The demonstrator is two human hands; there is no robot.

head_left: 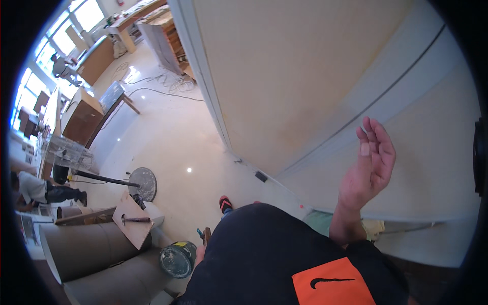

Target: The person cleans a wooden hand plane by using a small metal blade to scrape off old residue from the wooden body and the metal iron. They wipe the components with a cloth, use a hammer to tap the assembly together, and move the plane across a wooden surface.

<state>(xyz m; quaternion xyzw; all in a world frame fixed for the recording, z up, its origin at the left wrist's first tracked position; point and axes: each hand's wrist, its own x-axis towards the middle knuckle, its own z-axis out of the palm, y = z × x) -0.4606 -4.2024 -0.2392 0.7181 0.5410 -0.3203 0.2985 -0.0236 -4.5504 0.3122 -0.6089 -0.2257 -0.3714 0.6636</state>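
Note:
My right hand is raised in front of a large pale panel, its fingers loosely bent and nothing in it. Whether the fingertips touch the surface I cannot tell. At the lower middle, my left hand is mostly hidden behind my dark shirt. It is closed on a brown, wooden-looking tool, beside which a small blue-green part shows; the tool's kind is not clear. A dark paint-spattered bucket with a yellow label stands right beside the left hand.
Large grey cylinders lie at lower left, with a board and a hammer on top. A pedestal fan's round base stands beyond. Cables cross the glossy floor. Two people are at far left.

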